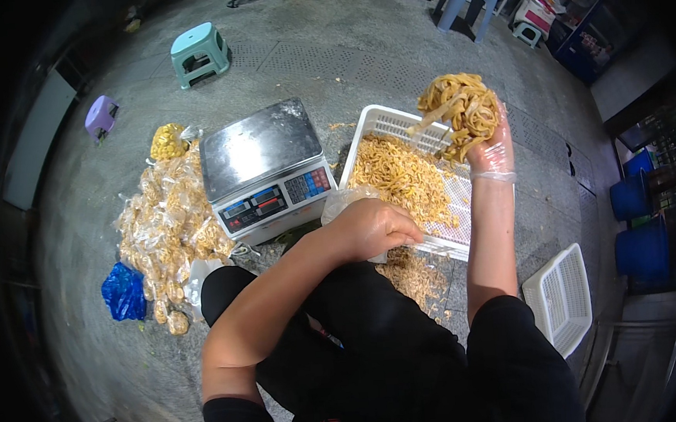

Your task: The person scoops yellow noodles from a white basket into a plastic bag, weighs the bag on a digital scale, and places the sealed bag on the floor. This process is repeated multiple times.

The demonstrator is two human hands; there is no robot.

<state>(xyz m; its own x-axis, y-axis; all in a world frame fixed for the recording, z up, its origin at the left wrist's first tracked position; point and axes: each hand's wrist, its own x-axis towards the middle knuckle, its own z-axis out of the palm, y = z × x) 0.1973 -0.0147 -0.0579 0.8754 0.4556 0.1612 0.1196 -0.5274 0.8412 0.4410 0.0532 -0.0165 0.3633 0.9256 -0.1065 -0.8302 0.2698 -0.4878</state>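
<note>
My right hand, in a clear plastic glove, is raised over the far right side of a white perforated plastic basket. It grips a big tangled clump of yellow-brown noodle-like food strips. More loose strips are heaped in the basket, and its bare bottom shows at the right. My left hand is bare and closed over the basket's near edge. A clear plastic bag shows around it and seems pinched in its fingers; the exact grip is partly hidden.
A digital scale with a steel pan stands left of the basket. Beside it lie many filled clear bags and a blue plastic bag. Crumbs litter the floor. A second white basket is at right; a green stool stands beyond.
</note>
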